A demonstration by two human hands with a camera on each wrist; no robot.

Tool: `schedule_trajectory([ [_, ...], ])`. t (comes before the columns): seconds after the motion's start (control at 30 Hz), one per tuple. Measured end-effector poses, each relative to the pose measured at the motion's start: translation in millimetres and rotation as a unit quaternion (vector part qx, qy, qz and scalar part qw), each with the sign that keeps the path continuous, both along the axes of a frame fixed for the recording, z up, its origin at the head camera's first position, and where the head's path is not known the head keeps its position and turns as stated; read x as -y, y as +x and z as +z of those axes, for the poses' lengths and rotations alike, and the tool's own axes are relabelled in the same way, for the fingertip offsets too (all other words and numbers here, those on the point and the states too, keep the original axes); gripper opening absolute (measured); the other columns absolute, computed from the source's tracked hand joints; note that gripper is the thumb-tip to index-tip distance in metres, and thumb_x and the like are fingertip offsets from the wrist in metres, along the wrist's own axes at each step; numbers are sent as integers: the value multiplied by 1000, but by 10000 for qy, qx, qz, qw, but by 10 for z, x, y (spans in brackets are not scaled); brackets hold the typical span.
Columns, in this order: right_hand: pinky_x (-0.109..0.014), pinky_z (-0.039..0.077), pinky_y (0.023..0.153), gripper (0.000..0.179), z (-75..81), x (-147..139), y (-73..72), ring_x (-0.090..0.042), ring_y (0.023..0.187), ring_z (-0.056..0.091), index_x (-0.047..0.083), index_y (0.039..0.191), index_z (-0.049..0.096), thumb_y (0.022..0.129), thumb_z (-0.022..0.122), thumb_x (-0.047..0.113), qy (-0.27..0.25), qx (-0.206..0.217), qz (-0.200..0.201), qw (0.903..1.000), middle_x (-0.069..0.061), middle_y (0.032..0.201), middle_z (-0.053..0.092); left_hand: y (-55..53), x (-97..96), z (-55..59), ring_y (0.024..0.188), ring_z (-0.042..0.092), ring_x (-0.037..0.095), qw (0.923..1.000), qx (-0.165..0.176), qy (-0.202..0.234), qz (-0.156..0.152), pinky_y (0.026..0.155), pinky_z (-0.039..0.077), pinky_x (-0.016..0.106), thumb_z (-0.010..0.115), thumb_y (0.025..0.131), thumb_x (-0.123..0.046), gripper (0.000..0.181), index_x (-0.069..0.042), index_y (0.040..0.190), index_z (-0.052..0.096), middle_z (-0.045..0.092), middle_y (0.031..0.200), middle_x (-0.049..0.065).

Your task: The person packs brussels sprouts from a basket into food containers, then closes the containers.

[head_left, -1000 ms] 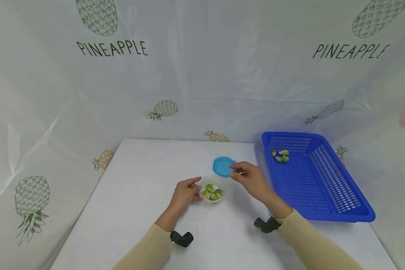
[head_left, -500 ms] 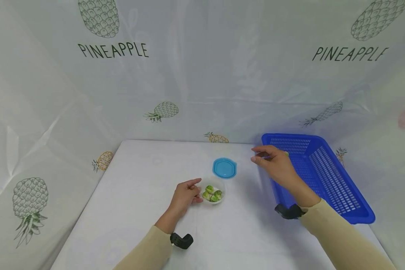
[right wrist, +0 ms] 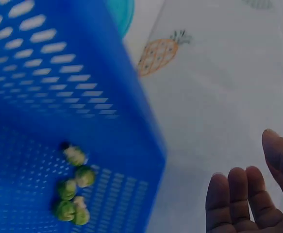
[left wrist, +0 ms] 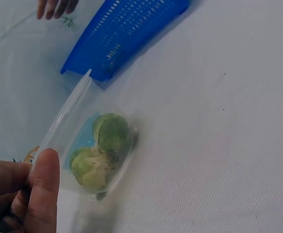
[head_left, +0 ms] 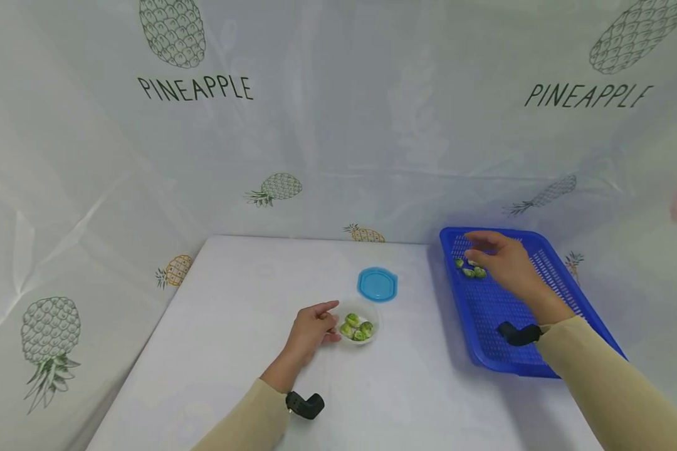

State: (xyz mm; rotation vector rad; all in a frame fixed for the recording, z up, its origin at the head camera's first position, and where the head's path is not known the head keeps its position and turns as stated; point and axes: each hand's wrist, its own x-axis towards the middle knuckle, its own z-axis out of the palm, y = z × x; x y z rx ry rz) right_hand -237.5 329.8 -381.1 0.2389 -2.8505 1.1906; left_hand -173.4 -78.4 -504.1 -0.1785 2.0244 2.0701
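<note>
My left hand (head_left: 310,329) pinches the rim of a small clear plastic bowl (head_left: 367,307) on the table. Several Brussels sprouts (head_left: 359,336) lie inside it; in the left wrist view, two sprouts (left wrist: 107,136) show through the wall. Over the far left part of a blue plastic basket (head_left: 488,322) hovers my right hand (head_left: 504,263), fingers loosely bent with nothing between them. Below its fingertips, several more Brussels sprouts (head_left: 476,273) are gathered on the basket floor, and they also appear in the right wrist view as a cluster of sprouts (right wrist: 75,189).
Behind the bowl, a light blue lid (head_left: 377,285) lies flat on the white table (head_left: 231,300). The basket's raised side (right wrist: 117,97) stands between the lid and the sprouts. A curtain printed with pineapples (head_left: 338,125) hangs at the back and sides.
From beside the lid, my right hand has moved right and away from me to above the basket. My left hand stays at the bowl, which looks somewhat less tilted.
</note>
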Motion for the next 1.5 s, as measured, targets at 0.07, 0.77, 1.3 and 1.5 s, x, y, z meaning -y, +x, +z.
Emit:
schedule_trajectory([
  [0.07,-61,55,97,58,-62,-81,-61,-46,135,54,10,155,52,107,63,40,56,113,25,9999,-24,148,58,0,2,8,76,62,14,10000,-10,-24,14,69,66,28,64,103,-2,45,0,148,59,56,88,3],
  [0.77,-76,42,108,60,-685,-673,-420,-58,141,42,1,160,41,108,63,23,42,998,296,9946,-35,156,43,52,-6,47,74,62,14,9999,1,-147,42,68,66,27,62,103,-1,42,1,144,62,55,88,4],
  [1.3,-77,39,111,57,-975,-766,-587,-60,141,41,-5,153,47,102,66,12,334,1332,721,9879,-37,153,46,42,-14,70,75,61,15,9997,-6,-218,54,69,67,28,63,102,-2,43,1,146,61,54,88,4],
  [1.5,-67,51,104,55,-1043,-765,-614,-55,129,55,-5,151,51,99,67,7,583,1201,767,9881,-34,140,59,26,3,68,76,61,14,9997,3,-225,45,70,67,29,64,102,-2,43,0,146,61,54,88,4],
])
